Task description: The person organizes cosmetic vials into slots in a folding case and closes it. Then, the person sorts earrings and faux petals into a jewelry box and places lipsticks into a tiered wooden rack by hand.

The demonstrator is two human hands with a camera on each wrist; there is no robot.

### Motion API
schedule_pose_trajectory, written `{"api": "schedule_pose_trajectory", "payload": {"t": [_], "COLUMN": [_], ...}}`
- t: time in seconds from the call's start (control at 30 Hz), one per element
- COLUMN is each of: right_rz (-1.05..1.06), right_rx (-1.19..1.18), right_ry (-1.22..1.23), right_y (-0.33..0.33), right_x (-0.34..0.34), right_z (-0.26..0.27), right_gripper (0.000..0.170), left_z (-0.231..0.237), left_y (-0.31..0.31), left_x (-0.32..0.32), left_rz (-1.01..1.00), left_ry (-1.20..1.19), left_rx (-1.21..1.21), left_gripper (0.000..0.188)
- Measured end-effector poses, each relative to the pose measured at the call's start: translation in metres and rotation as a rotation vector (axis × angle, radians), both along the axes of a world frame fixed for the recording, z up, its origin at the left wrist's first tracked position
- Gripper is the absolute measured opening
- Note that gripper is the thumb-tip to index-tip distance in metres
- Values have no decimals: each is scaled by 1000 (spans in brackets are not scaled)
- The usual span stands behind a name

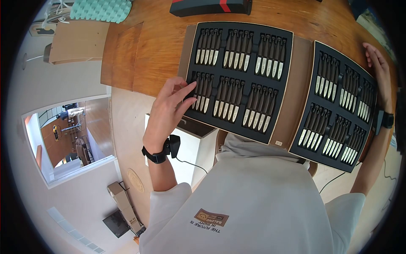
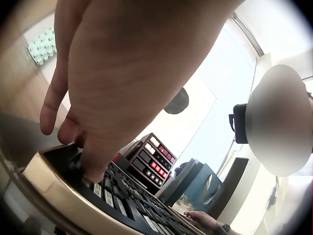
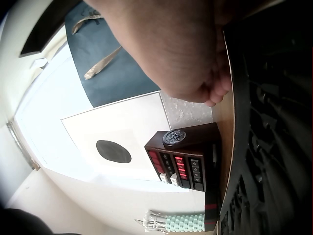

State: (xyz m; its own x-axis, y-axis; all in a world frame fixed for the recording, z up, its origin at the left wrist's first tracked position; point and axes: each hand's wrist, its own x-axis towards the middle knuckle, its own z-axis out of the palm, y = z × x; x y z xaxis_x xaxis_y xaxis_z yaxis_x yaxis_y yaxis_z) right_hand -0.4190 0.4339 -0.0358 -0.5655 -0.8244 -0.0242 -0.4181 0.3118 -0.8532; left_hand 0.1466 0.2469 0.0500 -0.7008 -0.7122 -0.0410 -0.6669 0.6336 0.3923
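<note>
A wide case lies unfolded into two black foam trays, the left tray (image 1: 285,51) and the right tray (image 1: 294,142). Grouped rows of slim dark vials (image 1: 230,99) with pale labelled ends fill both. My left hand (image 1: 165,112) reaches over the left tray's outer edge, thumb and forefinger apart at the lower left group. The left wrist view has those fingertips (image 2: 93,174) down among the vials, partly hiding the nearest slot. Beside the right tray's far edge rests my right hand (image 1: 379,70), fingers extended and holding nothing; the right wrist view shows it against the tray wall.
The case sits on a wooden table (image 1: 165,38). Behind it lie a black box with a red stripe (image 1: 207,7) and a mint bumpy foam piece (image 1: 101,10). A small dark display rack (image 3: 183,156) and a blue bag (image 3: 98,54) show in the right wrist view.
</note>
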Motion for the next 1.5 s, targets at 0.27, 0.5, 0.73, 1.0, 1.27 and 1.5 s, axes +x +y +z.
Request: {"api": "schedule_pose_trajectory", "payload": {"t": [0.27, 0.5, 0.73, 1.0, 1.27, 1.5], "right_rz": [-22, -19, 3, 4, -6, 34], "right_rx": [23, -12, -70, -84, -70, -132], "right_ry": [19, -44, -34, -104, -92, -165], "right_y": [0, 1, 1, -1, -2, -3], "right_x": [5, 3, 3, 2, 5, 7], "right_z": [1, 0, -2, -2, 1, 2], "right_gripper": [42, 41, 39, 36, 36, 33], "left_z": [5, 3, -13, -20, 17, 26], "left_y": [4, 13, 48, 56, 21, -31], "left_x": [-9, -12, 1, 5, -38, -156], "left_rz": [-38, -83, -78, -54, -140, -267], "left_ry": [-117, -120, 17, 49, 56, 126], "left_rx": [-141, -250, -242, -305, -276, -336], "left_gripper": [31, 28, 27, 21, 17, 21]}}
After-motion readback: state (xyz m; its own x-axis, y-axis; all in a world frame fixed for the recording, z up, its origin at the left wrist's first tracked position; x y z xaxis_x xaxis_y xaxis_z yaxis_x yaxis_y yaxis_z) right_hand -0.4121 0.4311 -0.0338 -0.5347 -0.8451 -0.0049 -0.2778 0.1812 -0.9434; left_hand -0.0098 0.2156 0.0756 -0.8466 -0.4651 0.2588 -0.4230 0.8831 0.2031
